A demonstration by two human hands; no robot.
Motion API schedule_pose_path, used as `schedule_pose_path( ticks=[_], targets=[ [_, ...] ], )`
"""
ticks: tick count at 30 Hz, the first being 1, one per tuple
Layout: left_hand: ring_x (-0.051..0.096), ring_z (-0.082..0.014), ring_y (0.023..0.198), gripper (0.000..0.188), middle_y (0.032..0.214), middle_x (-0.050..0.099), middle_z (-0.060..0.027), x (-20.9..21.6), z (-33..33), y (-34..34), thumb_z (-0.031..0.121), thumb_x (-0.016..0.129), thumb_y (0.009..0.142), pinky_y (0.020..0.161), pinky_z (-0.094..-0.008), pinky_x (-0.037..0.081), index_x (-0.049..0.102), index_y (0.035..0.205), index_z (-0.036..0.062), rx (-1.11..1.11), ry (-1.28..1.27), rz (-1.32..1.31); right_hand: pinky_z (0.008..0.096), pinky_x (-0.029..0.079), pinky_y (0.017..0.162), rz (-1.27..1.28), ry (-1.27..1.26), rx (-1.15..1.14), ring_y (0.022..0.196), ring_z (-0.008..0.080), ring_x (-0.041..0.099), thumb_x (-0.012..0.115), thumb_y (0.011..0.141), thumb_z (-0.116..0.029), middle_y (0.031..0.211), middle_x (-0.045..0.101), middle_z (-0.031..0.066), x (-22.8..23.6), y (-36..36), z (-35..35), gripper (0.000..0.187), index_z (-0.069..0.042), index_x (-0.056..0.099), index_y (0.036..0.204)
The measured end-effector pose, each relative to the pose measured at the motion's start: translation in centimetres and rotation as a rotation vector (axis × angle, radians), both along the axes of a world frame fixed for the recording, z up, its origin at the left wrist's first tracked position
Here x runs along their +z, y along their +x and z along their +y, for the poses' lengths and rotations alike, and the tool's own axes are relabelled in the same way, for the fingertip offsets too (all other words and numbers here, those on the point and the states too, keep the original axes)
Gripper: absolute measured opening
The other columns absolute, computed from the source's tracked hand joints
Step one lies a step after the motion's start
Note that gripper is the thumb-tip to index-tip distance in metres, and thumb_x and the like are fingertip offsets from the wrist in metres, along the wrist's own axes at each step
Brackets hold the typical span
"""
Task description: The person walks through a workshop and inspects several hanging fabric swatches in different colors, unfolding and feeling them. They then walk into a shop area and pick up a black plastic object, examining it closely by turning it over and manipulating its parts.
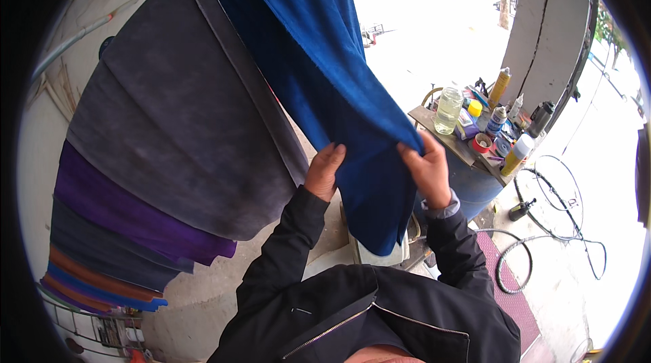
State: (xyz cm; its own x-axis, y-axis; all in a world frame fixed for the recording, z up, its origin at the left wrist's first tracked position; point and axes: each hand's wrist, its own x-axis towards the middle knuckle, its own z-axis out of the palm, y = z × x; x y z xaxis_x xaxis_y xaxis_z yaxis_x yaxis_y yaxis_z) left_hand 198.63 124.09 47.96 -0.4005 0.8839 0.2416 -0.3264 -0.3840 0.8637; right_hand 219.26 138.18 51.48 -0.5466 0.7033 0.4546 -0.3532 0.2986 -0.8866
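We hold the hanging blue cloth (325, 71) by its lower edge, one hand at each side.

Our left hand (324, 172) is closed on the edge from behind, our right hand (428, 170) pinches the corner fold; the cloth drapes down between them in front of our dark jacket (366, 309). We judge this a spreading or checking step, and any further handling would need both pinches kept firm so the edge stays taut. Beside it hang grey cloth (183, 119), purple and orange layers. To the right a small cluttered table (444, 136) carries bottles and tape rolls, perhaps spray cans; cables (542, 241) lie on the pavement near a bright street.
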Motion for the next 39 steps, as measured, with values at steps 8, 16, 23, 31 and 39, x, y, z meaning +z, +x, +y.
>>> schedule_pose_path(
  ticks=[8,16,23,31,39],
  targets=[
    [0.059,-0.0179,0.127,0.089,0.146,0.06,-0.0113,2.9,-1.4,1.4,0.06,0.071,0.098,0.11,-0.0323,0.046,0.043,0.158,0.0004,0.143,-0.03,0.292,0.0207,0.041,0.064,0.054,0.219,-0.223,0.074,0.0021,0.051,0.067,0.102,-0.005,0.084,0.06,-0.0068,0.5,0.3,-0.1,0.01,0.0,0.067,0.11],
    [0.061,-0.0111,0.112,0.051,0.12,0.067,-0.0016,6.1,-2.7,4.0,0.04,0.072,0.105,0.103,-0.0277,0.047,0.062,0.138,0.0022,0.08,-0.014,0.268,0.0415,0.055,0.071,0.031,0.688,0.144,0.08,0.0359,0.071,0.081,0.09,-0.01,0.092,0.07,0.0163,0.3,-1.1,-4.1,0.02,0.001,0.072,0.104],
    [0.068,-0.0204,0.117,0.048,0.134,0.07,-0.0097,6.7,-5.4,4.8,0.031,0.066,0.108,0.106,-0.0371,0.052,0.058,0.145,0.0012,-0.022,0.079,-0.052,0.0333,0.051,0.097,0.055,-0.078,-0.048,0.113,0.0207,0.064,0.063,0.109,-0.034,0.124,0.069,0.0119,-4.5,-7.0,4.2,0.047,-0.002,0.056,0.144],
    [0.061,-0.0307,0.138,0.082,0.15,0.061,-0.0189,4.1,-6.1,2.4,0.063,0.042,0.11,0.115,-0.0472,0.051,0.037,0.162,0.0005,-0.511,0.29,-0.473,0.0417,0.041,0.123,-0.118,-0.54,0.852,0.144,0.0215,0.051,0.052,0.104,-0.068,0.161,0.05,0.0136,-10.0,-10.7,2.6,0.089,-0.001,0.04,0.161],
    [0.055,-0.0279,0.14,0.078,0.151,0.059,-0.0148,0.3,-9.6,1.9,0.045,0.074,0.1,0.119,-0.0434,0.042,0.045,0.157,-0.0006,-0.461,-0.304,0.532,0.0357,0.056,0.101,0.018,-0.571,0.722,0.111,0.0173,0.071,0.081,0.096,-0.044,0.125,0.073,0.0073,-9.5,-8.1,1.8,0.063,-0.001,0.063,0.139]
  ],
)
